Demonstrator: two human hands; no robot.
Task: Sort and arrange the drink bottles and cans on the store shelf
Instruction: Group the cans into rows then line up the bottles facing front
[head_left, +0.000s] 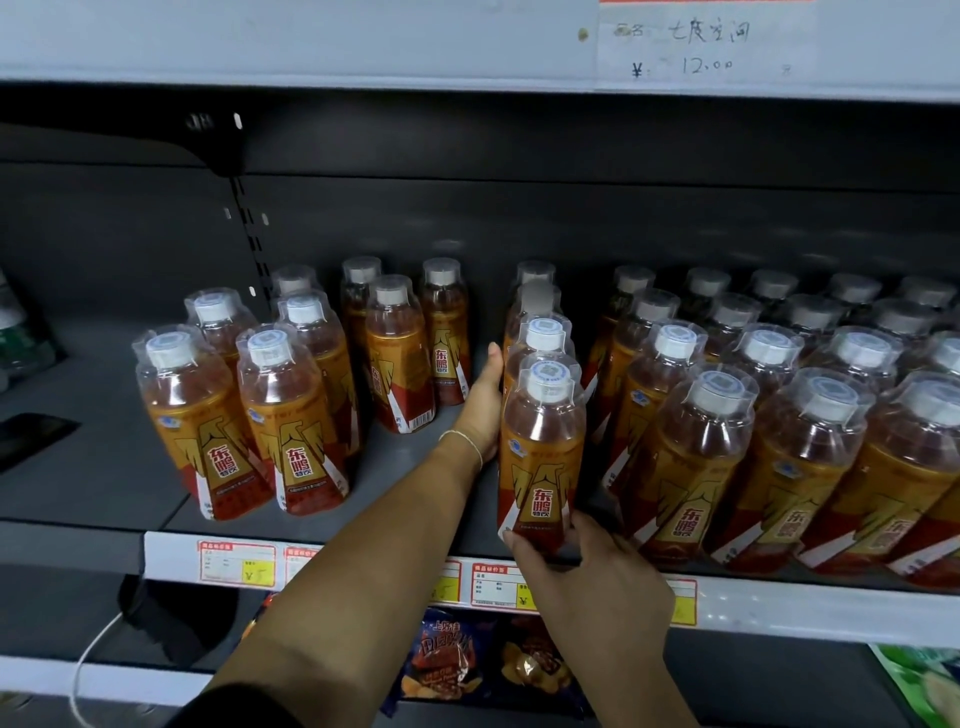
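Observation:
Many amber drink bottles with orange-and-red labels and white caps stand on the grey shelf (93, 467). One single-file row runs back from the front bottle (543, 447). My left hand (480, 400) lies flat with straight fingers against the left side of this row, behind the front bottle. My right hand (587, 571) touches the base of the front bottle with its fingertips at the shelf's front edge. A loose group of bottles (291, 415) stands to the left, and tight rows (779, 426) fill the right.
Price tags (236, 561) line the shelf's front rail. Snack bags (452, 660) hang on the level below. A white cable (88, 660) and a dark object lie at lower left. Bare shelf floor shows between the left group and the middle row. A handwritten price label (701, 47) is above.

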